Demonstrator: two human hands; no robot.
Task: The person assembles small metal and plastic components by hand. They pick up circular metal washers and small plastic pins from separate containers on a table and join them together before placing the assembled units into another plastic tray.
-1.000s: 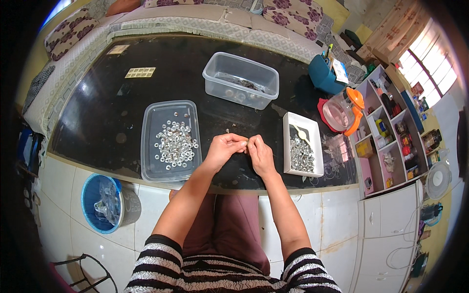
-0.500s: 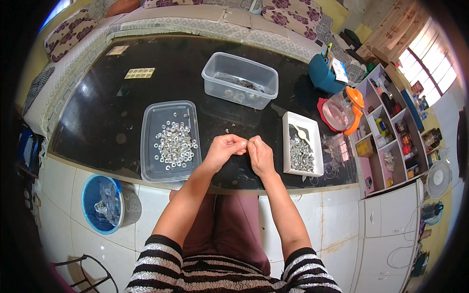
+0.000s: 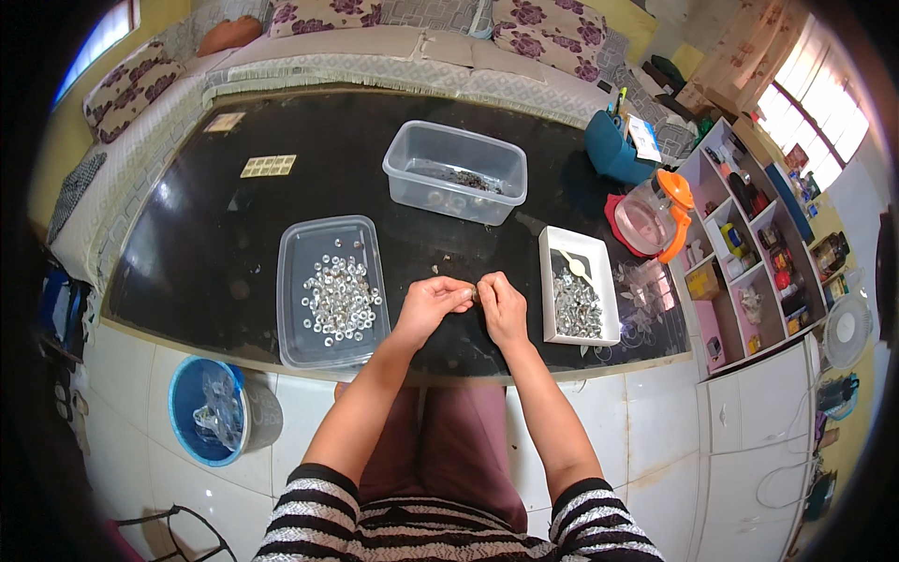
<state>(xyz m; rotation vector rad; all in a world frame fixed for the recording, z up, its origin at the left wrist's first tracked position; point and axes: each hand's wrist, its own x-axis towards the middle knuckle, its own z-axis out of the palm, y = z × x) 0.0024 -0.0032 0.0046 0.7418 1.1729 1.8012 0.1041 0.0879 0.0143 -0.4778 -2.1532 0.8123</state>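
Nearest to us, our knees in mauve trousers (image 3: 464, 440) come up to the table (image 3: 187, 272), close enough that both forearms reach over its edge without stretching. On the tiled floor (image 3: 314, 421) at our left stands a blue bin (image 3: 178, 412) with crumpled plastic in it, beside the table rather than under our arms.

Our left hand (image 3: 433, 307) pinches a small piece (image 3: 474, 294) between thumb and forefinger; our right hand (image 3: 504, 309) meets it from the other side, its fingertips pressed together on the same piece. It sits just above the table in front of us, and two-sided holding probably suits something so tiny, since one hand can steady it while the other works. Its exact shape is hidden by our fingers.

To the left hand's side lies a shallow see-through tray (image 3: 287, 309), its low walls keeping many silvery rings (image 3: 342, 298) from rolling off. To the right hand's side, a white box (image 3: 582, 339) holds loose metal bits (image 3: 576, 309) and a pale spoon (image 3: 575, 265), perhaps for scooping. Both are within easy reach.

Farther off, a deep see-through tub (image 3: 445, 199) holds dark scraps, leaving the near space to our hands.
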